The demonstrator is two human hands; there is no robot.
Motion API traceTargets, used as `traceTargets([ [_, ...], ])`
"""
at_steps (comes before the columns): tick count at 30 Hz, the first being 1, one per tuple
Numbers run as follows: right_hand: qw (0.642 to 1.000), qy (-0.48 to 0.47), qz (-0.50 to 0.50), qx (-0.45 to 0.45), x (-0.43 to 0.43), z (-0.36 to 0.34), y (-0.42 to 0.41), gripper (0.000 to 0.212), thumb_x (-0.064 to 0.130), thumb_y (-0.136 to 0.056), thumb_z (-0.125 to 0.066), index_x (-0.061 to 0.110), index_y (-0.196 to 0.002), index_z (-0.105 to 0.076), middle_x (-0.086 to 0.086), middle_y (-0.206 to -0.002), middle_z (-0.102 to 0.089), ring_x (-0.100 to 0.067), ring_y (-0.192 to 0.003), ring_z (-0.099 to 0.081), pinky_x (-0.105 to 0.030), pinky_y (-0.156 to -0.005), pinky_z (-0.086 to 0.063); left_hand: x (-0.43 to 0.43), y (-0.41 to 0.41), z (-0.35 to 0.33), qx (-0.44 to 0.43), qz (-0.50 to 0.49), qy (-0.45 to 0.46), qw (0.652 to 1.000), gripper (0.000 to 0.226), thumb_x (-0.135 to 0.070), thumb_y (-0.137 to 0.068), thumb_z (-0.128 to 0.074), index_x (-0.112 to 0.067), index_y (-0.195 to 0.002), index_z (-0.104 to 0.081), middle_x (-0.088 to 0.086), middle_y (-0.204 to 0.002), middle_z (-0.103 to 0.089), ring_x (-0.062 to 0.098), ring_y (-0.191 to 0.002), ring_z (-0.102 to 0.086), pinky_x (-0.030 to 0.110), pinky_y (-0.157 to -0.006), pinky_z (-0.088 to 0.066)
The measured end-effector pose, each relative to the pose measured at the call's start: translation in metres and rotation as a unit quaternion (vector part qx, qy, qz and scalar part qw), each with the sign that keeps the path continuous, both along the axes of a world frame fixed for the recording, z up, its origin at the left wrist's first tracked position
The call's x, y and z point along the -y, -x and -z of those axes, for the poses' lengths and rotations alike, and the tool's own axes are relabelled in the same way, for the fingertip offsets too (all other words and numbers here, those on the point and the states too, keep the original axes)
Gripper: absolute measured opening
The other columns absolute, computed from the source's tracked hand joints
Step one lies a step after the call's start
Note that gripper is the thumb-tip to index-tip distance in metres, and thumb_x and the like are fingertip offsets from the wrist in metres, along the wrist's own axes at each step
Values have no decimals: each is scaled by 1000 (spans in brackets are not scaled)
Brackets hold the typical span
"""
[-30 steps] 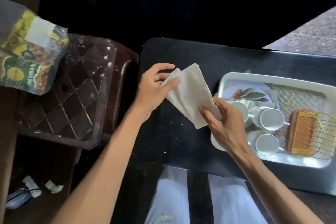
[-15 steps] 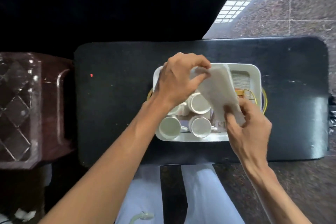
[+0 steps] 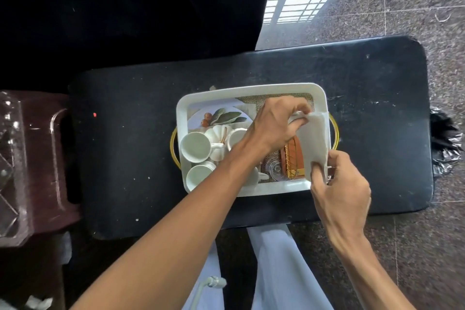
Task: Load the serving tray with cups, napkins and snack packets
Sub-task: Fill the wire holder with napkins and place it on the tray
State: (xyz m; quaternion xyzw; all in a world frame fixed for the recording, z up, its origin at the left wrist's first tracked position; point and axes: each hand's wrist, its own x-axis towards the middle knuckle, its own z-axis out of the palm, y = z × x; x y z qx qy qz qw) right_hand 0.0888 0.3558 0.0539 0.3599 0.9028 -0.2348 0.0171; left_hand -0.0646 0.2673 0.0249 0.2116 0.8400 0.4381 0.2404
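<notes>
napkin (image 3: 314,143) held over the tray's (image 3: 251,89) right end
left hand (image 3: 274,123) pinches its far corner, right hand (image 3: 337,184) its near edge; lower it flat, clear of the cups (image 3: 195,147).

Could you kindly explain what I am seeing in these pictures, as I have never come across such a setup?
There is no machine here: a person wears a wide-angle camera on the head, looking down at their own hands. On a black table sits a white serving tray with white cups at its left end and an orange packet in a gold wire holder. The left hand and right hand both pinch a white napkin above the tray's right end.
</notes>
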Motion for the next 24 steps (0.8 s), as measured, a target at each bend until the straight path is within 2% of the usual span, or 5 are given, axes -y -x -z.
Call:
traceTargets([
  [7, 999, 23, -35, 24, -1, 13, -3, 33, 26, -86, -73, 21, -113, -56, 0, -93, -72, -22, -74, -68, -36, -60, -56, 2, -3, 20, 64, 41, 62, 995, 14, -14, -94, -68, -13, -106, -74, 7, -106, -77, 22, -102, -69, 47, -91, -56],
  [13, 997, -7, -62, 45, 0, 10, 2, 47, 36, -81, -78, 26, -120, -54, 11, -93, -70, -15, -76, -68, -33, -59, -55, 6, -2, 15, 73, 42, 59, 995, 27, -14, -97, -63, -17, -123, -70, 4, -124, -73, 20, -115, -67, 47, -97, -54],
  [18, 995, -25, -72, 59, 3, 6, 8, 42, 36, -84, -73, 27, -121, -55, 10, -97, -71, -17, -81, -69, -34, -61, -56, 28, -6, 8, 80, 10, 46, 996, 28, -12, -96, -64, -14, -124, -69, 5, -133, -68, 21, -127, -60, 45, -108, -47],
  [22, 994, -40, -98, 42, 19, -1, 21, 29, 36, -87, -68, 27, -113, -59, 7, -94, -71, -19, -78, -67, -30, -59, -50, 65, -12, -5, 51, -61, 2, 997, 24, -9, -95, -66, -13, -118, -72, 4, -127, -71, 17, -122, -62, 32, -106, -48],
  [24, 990, -43, -130, 26, 34, -6, 31, 25, 32, -87, -69, 26, -109, -60, 4, -92, -71, -22, -79, -66, -28, -59, -44, 92, -15, -11, 23, -110, -6, 994, 24, -7, -94, -66, -11, -116, -73, 5, -124, -72, 18, -120, -63, 32, -105, -48],
])
